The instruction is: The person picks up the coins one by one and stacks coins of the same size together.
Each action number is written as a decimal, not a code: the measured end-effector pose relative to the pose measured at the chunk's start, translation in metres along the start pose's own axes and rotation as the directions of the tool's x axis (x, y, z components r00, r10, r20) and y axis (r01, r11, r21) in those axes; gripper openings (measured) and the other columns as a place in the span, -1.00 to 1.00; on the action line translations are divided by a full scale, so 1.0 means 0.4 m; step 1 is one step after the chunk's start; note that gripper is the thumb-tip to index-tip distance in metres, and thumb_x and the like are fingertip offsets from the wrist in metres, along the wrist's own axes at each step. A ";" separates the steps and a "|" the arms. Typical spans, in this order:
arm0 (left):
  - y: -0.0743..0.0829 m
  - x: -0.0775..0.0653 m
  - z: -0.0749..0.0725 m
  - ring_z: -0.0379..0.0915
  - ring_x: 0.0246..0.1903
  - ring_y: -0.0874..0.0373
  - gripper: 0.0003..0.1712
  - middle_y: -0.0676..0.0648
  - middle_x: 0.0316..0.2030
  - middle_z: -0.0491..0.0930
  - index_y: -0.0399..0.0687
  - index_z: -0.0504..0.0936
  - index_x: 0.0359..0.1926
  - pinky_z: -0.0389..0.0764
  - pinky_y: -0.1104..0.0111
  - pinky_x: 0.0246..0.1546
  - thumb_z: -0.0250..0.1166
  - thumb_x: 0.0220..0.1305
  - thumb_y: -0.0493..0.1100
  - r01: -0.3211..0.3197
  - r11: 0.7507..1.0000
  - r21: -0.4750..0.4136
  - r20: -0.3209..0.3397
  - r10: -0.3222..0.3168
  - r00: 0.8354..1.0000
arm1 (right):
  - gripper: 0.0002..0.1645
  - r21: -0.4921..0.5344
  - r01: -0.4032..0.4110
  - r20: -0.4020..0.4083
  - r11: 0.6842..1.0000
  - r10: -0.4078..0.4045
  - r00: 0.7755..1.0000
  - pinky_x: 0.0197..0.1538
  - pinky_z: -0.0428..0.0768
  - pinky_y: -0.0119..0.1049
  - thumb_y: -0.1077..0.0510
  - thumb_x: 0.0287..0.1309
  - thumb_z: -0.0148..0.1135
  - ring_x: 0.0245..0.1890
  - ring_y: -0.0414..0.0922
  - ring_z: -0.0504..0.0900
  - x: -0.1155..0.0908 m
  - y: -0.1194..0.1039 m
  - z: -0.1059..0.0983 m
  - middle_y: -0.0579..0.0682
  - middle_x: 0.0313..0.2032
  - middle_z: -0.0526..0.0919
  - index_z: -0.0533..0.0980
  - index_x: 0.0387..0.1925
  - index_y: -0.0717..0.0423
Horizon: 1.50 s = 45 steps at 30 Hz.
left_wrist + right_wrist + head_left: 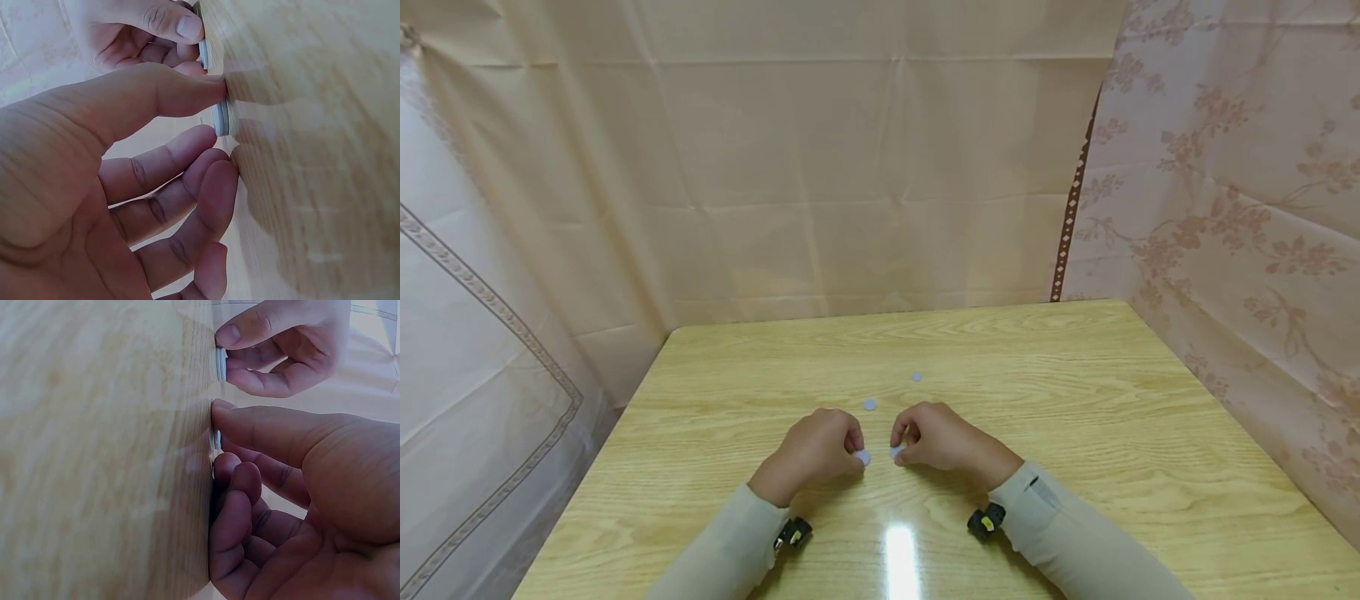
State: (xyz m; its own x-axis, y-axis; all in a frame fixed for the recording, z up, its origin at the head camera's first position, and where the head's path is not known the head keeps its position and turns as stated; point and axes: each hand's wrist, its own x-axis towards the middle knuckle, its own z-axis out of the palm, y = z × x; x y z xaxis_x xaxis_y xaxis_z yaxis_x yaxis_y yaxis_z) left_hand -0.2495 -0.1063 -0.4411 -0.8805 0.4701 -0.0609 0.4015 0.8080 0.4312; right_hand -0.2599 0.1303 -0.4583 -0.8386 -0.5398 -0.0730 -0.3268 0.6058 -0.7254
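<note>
On tabletop (722, 392): left hand (817, 445), fingers pinching first disc (865, 458); 3 o'clock, right hand (945, 437) pinching second disc (895, 452). Third disc (869, 405), 12 o'clock; fourth disc (916, 377), 1. Likely step: positioning pair; next needs steadiness.

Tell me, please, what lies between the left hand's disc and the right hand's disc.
In the head view, the stretch between the left disc and the right disc is bare table.

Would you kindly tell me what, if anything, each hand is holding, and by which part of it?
The left hand pinches a pale disc by its rim; the right hand pinches a second pale disc, also by its rim.
</note>
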 end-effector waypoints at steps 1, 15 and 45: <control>0.000 0.000 0.000 0.44 -0.48 0.23 -0.84 0.19 -0.47 0.57 0.08 0.69 -0.42 0.50 0.32 -0.44 0.56 0.06 -0.12 -0.002 1.000 -0.005 0.001 0.002 1.000 | -0.87 0.000 -0.001 -0.001 1.000 0.001 1.000 -0.48 0.41 -0.37 0.20 0.16 0.52 -0.59 -0.24 0.44 -0.001 0.000 0.000 -0.10 -0.58 0.58 0.68 -0.29 -0.02; 0.022 0.018 -0.045 0.54 -0.36 0.20 -0.78 0.05 -0.27 0.70 -0.04 0.74 -0.22 0.62 0.25 -0.30 0.54 0.09 -0.14 -0.031 0.999 -0.038 -0.003 0.031 1.000 | -0.88 0.006 -0.012 0.009 1.000 0.012 1.000 -0.47 0.42 -0.38 0.19 0.17 0.51 -0.58 -0.24 0.43 0.000 0.000 0.002 -0.08 -0.56 0.57 0.67 -0.28 -0.01; 0.027 0.049 -0.230 0.61 -0.11 0.05 -0.71 0.01 -0.11 0.71 0.05 0.75 -0.02 0.65 0.12 -0.09 0.48 0.27 -0.03 0.029 0.980 -0.196 -0.305 -0.089 0.948 | -0.88 0.001 -0.021 -0.005 1.000 0.021 1.000 -0.48 0.42 -0.38 0.16 0.18 0.51 -0.58 -0.25 0.44 0.000 0.002 0.005 -0.10 -0.54 0.58 0.67 -0.30 -0.04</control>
State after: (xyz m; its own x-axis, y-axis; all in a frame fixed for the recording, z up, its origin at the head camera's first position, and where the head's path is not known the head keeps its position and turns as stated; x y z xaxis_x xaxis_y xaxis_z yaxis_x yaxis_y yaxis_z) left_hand -0.2855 -0.1213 -0.3549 -0.9475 0.2655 0.1783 0.3186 0.7359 0.5974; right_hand -0.2594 0.1295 -0.4602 -0.8473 -0.5243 -0.0849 -0.3088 0.6164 -0.7244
